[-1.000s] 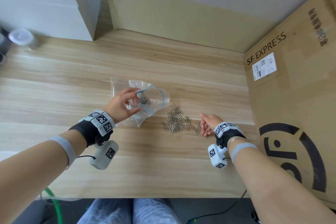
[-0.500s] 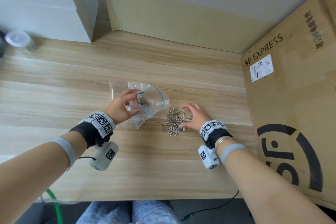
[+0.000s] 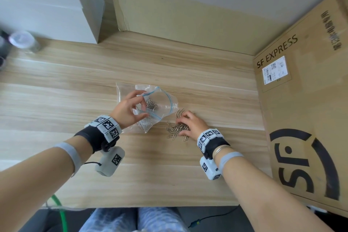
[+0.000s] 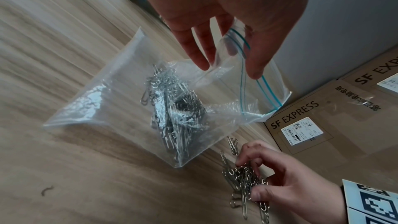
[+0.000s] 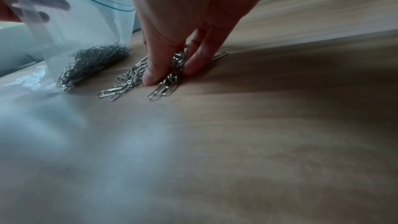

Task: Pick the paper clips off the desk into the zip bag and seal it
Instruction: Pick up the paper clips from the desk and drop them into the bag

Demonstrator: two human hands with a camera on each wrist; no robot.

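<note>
A clear zip bag with a blue zip strip lies mid-desk, its mouth held wide by my left hand, which pinches the near rim. Several silver paper clips sit inside the bag. Just right of it a loose pile of paper clips lies on the wood. My right hand is down on that pile, thumb and fingers curled round a bunch of clips. More clips lie beside the thumb.
A large SF EXPRESS cardboard box fills the right side of the desk. A white box stands at the back left, with a capped jar at the far left edge. Cardboard panels line the back wall.
My right hand has moved left from the pile's right end onto the pile and closed round a bunch of clips, drawing them together. The left hand and bag have stayed put.
</note>
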